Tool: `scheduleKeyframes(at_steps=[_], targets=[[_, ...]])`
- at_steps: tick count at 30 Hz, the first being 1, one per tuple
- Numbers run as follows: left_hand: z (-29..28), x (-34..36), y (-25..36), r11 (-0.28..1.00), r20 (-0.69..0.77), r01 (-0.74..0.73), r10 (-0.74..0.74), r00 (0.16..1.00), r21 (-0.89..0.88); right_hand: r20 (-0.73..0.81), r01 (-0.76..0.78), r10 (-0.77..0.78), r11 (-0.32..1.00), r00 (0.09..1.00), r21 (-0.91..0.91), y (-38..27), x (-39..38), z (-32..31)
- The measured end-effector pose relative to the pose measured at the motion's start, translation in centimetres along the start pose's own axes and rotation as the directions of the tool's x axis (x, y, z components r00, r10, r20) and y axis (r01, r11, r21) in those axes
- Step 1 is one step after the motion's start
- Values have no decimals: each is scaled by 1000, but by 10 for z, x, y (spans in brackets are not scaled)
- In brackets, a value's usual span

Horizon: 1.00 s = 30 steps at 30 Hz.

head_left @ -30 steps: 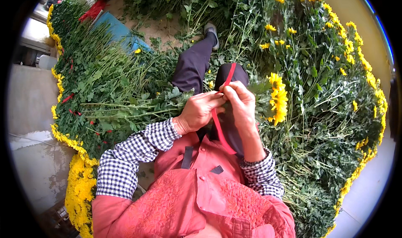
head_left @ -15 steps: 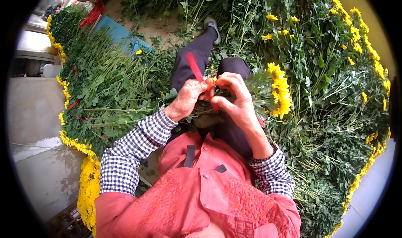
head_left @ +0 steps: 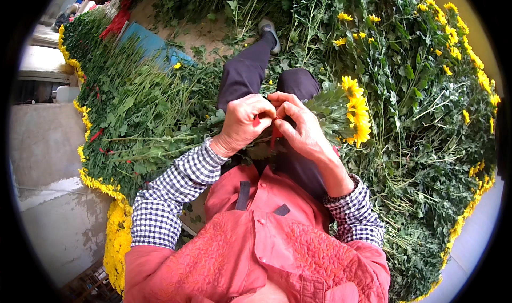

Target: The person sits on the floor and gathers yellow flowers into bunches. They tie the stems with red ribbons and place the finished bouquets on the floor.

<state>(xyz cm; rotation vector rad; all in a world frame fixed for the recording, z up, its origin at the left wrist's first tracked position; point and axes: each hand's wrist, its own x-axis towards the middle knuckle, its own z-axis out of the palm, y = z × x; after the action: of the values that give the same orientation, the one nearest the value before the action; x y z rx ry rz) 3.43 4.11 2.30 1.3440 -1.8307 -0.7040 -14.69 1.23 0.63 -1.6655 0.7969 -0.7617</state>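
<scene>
A bunch of yellow chrysanthemums lies across my lap, its blooms to the right and its leafy stems running left under my hands. A red ribbon passes around the stems and between my fingers. My left hand is closed, pinching one part of the ribbon between thumb and fingers. My right hand pinches the ribbon close beside it, the fingertips of both hands nearly touching. The exact spot where the ribbon crosses is hidden by the fingers.
Cut chrysanthemum stems are heaped at the left, and a larger heap fills the right, with yellow blooms along the outer edges. A blue board lies at the upper left beside red ribbons. My shoe rests among stems ahead.
The upright red ribbon end above my left hand has been drawn down and is now mostly hidden. My left hand has turned and both hands have come together. A person's arm at the upper left has withdrawn.
</scene>
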Motion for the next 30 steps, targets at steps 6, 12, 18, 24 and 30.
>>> scheduleKeyframes(at_steps=[6,12,18,24,30], targets=[[11,-1,3,968,-239,-134,184,953,212,-49,22,-28,991,998,-129,0,2,0],[4,-2,-3,946,-109,-157,194,975,284,-24,76,-77,997,997,-21,6,0,-2],[-40,-32,-27,880,205,-171,87,975,442,282,326,-209,817,936,-476,-14,-43,-26],[-32,10,13,696,409,529,-353,841,-486,120,320,-297,883,947,-342,-32,-34,-24],[14,-3,-21,263,382,516,-425,821,-815,262,309,-217,869,940,-387,-26,-40,-11]])
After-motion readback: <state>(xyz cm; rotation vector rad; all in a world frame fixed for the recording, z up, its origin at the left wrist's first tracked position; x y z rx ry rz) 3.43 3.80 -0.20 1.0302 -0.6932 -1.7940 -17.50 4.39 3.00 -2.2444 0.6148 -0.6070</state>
